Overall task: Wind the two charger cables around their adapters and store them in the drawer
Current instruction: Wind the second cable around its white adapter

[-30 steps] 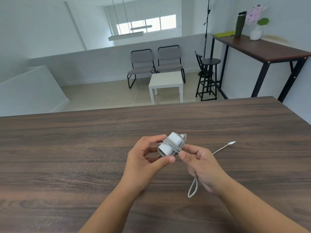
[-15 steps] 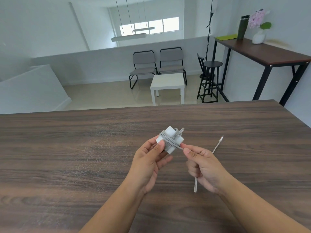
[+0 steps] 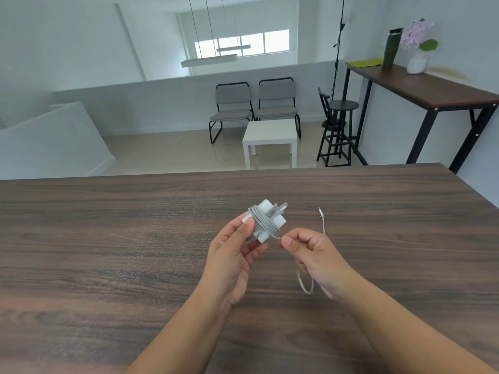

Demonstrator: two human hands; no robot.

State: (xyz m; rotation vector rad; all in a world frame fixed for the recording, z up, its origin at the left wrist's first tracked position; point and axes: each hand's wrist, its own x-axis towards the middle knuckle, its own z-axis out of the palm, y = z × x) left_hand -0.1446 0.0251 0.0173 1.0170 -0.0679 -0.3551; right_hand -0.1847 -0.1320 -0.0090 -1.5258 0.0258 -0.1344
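A white charger adapter point(image 3: 278, 221) is held above the dark wooden table point(image 3: 108, 238), with several turns of grey cable point(image 3: 263, 224) wrapped around it. My left hand point(image 3: 232, 255) grips the adapter at its left side. My right hand point(image 3: 313, 255) pinches the cable just off the adapter's lower right corner. The loose cable runs on through my right hand, hangs in a small loop point(image 3: 305, 284) below it, and its plug end point(image 3: 320, 211) sticks up behind the hand. Neither a second charger nor a drawer is in view.
The table's far edge point(image 3: 243, 171) runs across the middle of the view. Beyond it stand two grey chairs point(image 3: 253, 103), a white side table point(image 3: 270, 136), a black stool point(image 3: 340, 125) and a high table point(image 3: 432, 87) with a bottle and a flower vase.
The adapter has been turned in my left hand and lifted slightly farther away. My right hand shifted from the adapter's front to its lower right, and the plug end has swung upright.
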